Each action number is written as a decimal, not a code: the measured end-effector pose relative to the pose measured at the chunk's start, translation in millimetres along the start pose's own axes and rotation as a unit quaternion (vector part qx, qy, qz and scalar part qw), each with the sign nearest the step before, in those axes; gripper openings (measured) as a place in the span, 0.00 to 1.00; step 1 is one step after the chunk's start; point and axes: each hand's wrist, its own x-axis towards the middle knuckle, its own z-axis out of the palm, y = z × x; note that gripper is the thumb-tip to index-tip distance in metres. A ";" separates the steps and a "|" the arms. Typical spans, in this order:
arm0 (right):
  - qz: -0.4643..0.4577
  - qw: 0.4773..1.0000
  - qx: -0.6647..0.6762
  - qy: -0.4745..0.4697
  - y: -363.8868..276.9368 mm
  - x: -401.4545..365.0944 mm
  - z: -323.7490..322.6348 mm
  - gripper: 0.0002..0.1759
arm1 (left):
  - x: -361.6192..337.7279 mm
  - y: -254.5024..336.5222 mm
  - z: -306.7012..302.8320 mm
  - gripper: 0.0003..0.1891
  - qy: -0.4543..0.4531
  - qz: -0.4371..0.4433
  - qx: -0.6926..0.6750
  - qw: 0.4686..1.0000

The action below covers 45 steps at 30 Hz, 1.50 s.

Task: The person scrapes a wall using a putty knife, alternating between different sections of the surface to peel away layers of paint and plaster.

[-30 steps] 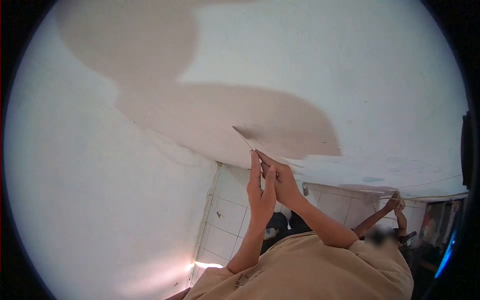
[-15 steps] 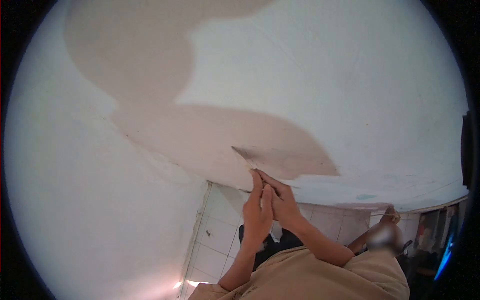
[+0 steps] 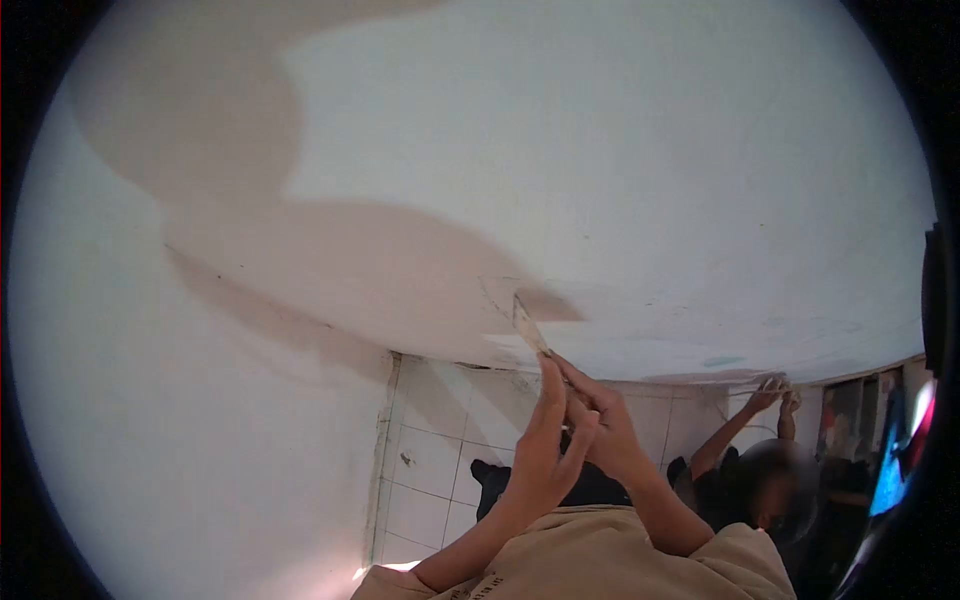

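A slim, pale, flat tool that looks like a scraper [image 3: 528,325] points up from my hands, its tip against or very near the white wall [image 3: 600,180]. My left hand [image 3: 548,435] is closed, its fingertips gripping the tool's lower end. Alongside, my right hand [image 3: 608,425] wraps its fingers round the same end, and the two hands touch. The handle is hidden inside them. Thin dark lines and a small smudged patch mark the wall beside the tip.
At left, a second wall [image 3: 200,420] meets this one in a corner. White floor tiles [image 3: 425,455] lie below. To the right, a co-worker [image 3: 770,480] crouches, hands at the wall's base near a cord. Shelving with dark items [image 3: 855,430] stands at the far right.
Both hands and the scraper have moved right along the wall, and the tool stands at a new angle. The view has shifted too. The co-worker's arms are now raised to the wall.
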 end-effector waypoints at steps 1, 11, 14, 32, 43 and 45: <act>0.006 1.000 0.001 0.007 1.2 -4.3 -6.3 0.26 | 0.5 -2.5 2.3 0.32 -0.021 0.023 -0.023 0.999; 0.086 0.965 -0.232 0.092 -10.6 -12.3 3.0 0.22 | -13.7 -50.5 -47.3 0.28 -0.036 -0.073 -0.031 0.996; -0.005 0.973 -0.210 0.096 -6.5 27.8 27.0 0.22 | -17.0 -50.6 -55.7 0.26 -0.048 -0.119 -0.052 0.990; -0.055 0.974 -0.219 -0.024 45.4 52.1 -23.3 0.24 | -51.0 -67.2 -58.7 0.25 0.079 -0.090 -0.037 0.992; 0.090 0.975 -0.190 -0.075 93.6 21.6 3.2 0.22 | -79.8 -81.4 -53.1 0.23 0.155 -0.160 -0.102 0.969; 0.109 0.979 -0.168 -0.038 85.2 13.6 -10.1 0.21 | -76.5 -74.4 -52.8 0.23 0.147 -0.155 -0.097 0.972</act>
